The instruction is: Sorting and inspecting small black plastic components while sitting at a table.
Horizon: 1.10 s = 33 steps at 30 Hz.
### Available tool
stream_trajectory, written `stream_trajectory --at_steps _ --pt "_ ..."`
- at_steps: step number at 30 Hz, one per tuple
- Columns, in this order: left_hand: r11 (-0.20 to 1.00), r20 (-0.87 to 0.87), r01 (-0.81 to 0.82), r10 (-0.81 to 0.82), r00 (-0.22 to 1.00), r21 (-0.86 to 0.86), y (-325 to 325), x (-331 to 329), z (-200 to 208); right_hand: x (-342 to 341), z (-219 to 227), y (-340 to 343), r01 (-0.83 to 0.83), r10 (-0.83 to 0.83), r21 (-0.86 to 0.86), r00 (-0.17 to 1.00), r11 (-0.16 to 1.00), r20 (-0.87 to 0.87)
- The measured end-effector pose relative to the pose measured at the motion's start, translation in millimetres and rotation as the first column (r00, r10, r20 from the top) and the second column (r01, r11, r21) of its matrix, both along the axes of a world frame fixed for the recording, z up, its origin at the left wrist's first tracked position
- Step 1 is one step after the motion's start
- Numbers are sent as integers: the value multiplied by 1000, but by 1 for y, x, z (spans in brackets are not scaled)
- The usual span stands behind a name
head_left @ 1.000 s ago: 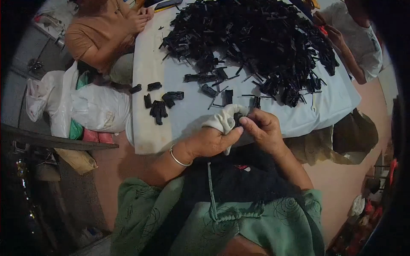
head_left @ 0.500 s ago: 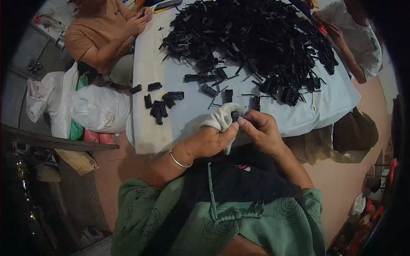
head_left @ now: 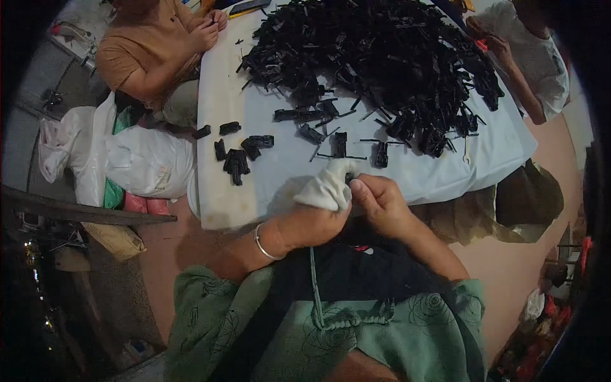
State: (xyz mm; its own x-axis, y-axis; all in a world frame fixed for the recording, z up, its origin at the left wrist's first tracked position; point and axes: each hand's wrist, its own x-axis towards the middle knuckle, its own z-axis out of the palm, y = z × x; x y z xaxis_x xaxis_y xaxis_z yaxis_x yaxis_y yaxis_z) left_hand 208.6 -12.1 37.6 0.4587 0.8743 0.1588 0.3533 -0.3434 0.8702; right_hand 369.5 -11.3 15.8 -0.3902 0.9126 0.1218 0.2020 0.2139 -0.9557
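Close to the table's near edge, both hands meet at a small black plastic part (head_left: 349,177). My left hand (head_left: 315,224), wearing a silver bangle, is closed on it through a bunched white cloth (head_left: 323,190) that covers the fingers. Whether the cloth is a glove I cannot make out. Thumb and fingers of my right hand (head_left: 386,202) pinch the same part from the right; most of it is hidden. Just beyond lie two black plastic pieces, one with thin side rods (head_left: 340,146) and one upright (head_left: 380,154). A small group of black parts (head_left: 236,167) sits to the left.
A large heap of black plastic parts (head_left: 375,57) covers the table's far side. A small wrench (head_left: 468,154) lies on the white cover (head_left: 280,184). Two people sit at the far left (head_left: 137,57) and far right (head_left: 534,63). White sacks (head_left: 149,159) stand left of the table.
My left hand has turned over, so its thumb is now hidden and the cloth faces up. My right hand has shifted slightly down and left, still pinching the part.
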Motion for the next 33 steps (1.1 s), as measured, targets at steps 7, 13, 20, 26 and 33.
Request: stream_trajectory --at_steps 7,13,20,26,33 --pt "874 -380 92 110 918 477 -12 -14 10 -7 -1 -3 -35 31 111 999 993 36" --pt "773 -532 -8 445 720 635 26 -77 3 13 10 18 -85 -99 367 885 926 456" --pt "698 -618 84 562 550 711 22 -55 17 13 -3 20 -83 -96 352 882 932 462" --pt "940 199 36 34 979 -339 4 -19 14 11 9 12 43 -76 148 971 988 226" --pt "996 161 29 -15 987 -85 12 -6 -13 9 2 6 31 -58 130 976 991 212"
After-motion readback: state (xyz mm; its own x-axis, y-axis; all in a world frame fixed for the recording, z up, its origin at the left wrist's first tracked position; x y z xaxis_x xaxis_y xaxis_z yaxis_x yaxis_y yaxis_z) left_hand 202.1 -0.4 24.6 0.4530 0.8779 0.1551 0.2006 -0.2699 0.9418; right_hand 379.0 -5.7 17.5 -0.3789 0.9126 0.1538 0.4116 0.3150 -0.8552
